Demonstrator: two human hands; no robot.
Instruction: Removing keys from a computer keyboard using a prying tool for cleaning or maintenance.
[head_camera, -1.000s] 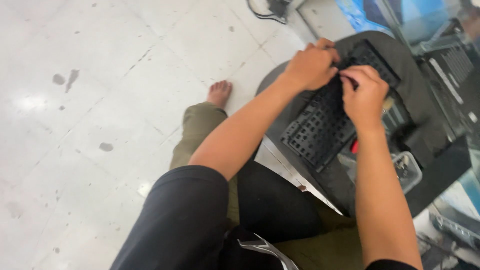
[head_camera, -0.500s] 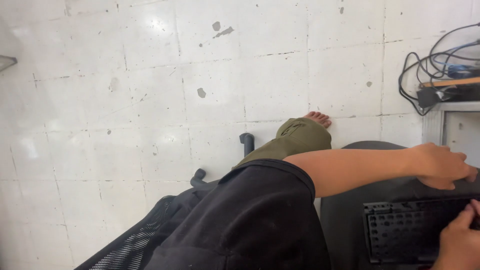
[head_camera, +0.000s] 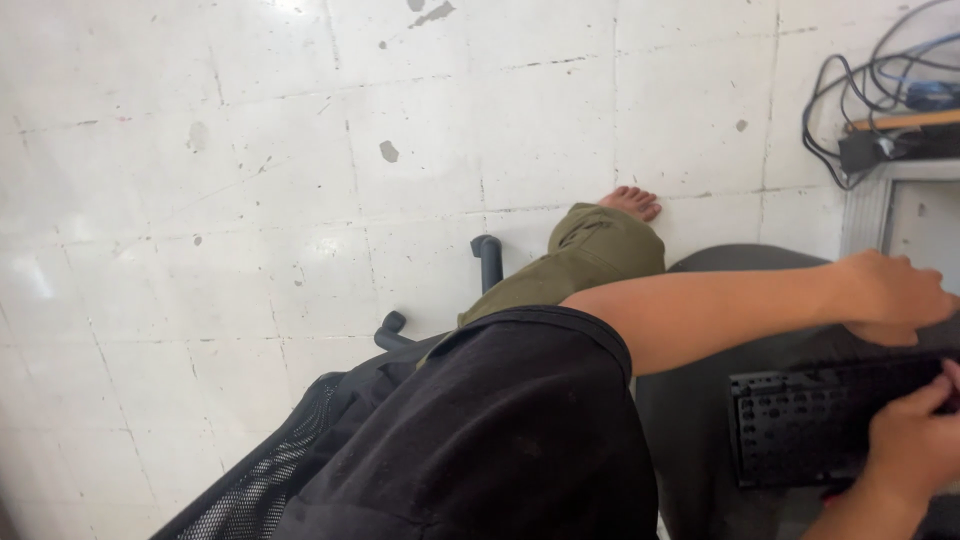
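Thing in hand: a black keyboard frame (head_camera: 835, 420), its keycaps off so that rows of bare switch sockets are seen, lying at the lower right of the frame on a dark round seat (head_camera: 700, 400)
Long axis: runs nearly level across the picture, left to right, tilted slightly upward toward the right edge, where it is cut off by the frame
Facing: the socketed top side is turned up toward the camera; its short left end points toward the middle of the picture
Left hand (head_camera: 893, 295): seen at the right edge, just above the frame's far long edge — fingers are curled down over something there, but what is gripped, if anything, cannot be told
Right hand (head_camera: 915, 440): placed at the lower right corner, laid on the frame's right part with the fingers bent onto the socket rows; whether anything is pinched cannot be told
Frame and hands: the frame is held between the two hands, the left at its upper edge, the right over its nearer right portion; its left half is left uncovered
Body: a black sleeve (head_camera: 500, 440) fills the lower middle, with an olive trouser leg (head_camera: 580, 265) and a bare foot (head_camera: 632, 203) beyond it on the floor
Surroundings: white, stained floor tiles (head_camera: 200, 200) are seen across the left and top; a mesh chair back (head_camera: 260, 490) at the lower left; a tangle of dark cables (head_camera: 850, 110) at the upper right
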